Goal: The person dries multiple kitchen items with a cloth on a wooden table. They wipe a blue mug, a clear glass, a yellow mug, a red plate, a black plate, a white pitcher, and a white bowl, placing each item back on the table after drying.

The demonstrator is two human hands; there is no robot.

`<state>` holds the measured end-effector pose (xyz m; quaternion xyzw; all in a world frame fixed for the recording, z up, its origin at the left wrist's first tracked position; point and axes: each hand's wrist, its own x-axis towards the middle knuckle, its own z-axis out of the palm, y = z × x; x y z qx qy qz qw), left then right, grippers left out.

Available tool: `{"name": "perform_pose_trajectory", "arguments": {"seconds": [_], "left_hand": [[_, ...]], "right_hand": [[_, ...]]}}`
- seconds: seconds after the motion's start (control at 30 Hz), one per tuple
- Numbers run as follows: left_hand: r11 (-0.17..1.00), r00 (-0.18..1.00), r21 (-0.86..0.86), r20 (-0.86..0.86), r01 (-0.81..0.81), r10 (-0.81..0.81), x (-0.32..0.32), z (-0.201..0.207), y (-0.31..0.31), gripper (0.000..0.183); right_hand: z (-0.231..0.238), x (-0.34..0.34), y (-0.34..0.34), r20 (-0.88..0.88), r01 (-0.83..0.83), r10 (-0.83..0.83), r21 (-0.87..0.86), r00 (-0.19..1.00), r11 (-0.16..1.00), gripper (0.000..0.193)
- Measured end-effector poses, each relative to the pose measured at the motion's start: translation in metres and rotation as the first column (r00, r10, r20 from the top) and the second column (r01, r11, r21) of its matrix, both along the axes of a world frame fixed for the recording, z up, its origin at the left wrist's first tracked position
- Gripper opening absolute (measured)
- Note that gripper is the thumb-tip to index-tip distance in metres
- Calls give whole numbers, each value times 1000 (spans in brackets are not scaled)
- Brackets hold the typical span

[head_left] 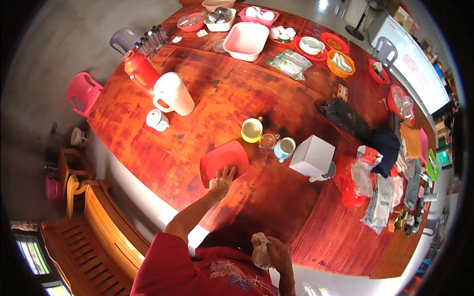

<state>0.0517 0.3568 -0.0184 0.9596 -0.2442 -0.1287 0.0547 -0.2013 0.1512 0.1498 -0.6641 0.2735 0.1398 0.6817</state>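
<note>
My left hand lies on the near part of a red square tray, its fingers stretched out over the surface. Close to my body, at the table's near edge, my right hand is closed around a crumpled white cloth. Beyond the tray stand a yellow mug and a clear glass cup. Beside them are a light blue mug and a white box. A grey-white cup is partly hidden behind the box.
At the left stand a white pitcher, a red thermos and a white lidded mug. Basins and bowls, including a pink-white basin, line the far side. Plastic bags and a black bag lie to the right.
</note>
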Motion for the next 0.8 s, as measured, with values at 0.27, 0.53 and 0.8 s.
{"name": "perform_pose_trajectory", "arguments": {"seconds": [0.27,0.53,0.8], "left_hand": [[976,969,184,190,120,-155,-13,-23,-14,60],[980,956,196,292,-18,-41,-37,-56,-74,62],[968,902,174,421,-182,94,-29,-83,-127,56]], "right_hand": [[-25,17,-23,-75,14,-1,162,997,987,26],[-41,20,-33,-220,168,-101,311,970,935,25],[-45,18,-49,-216,82,-50,139,975,987,27]]}}
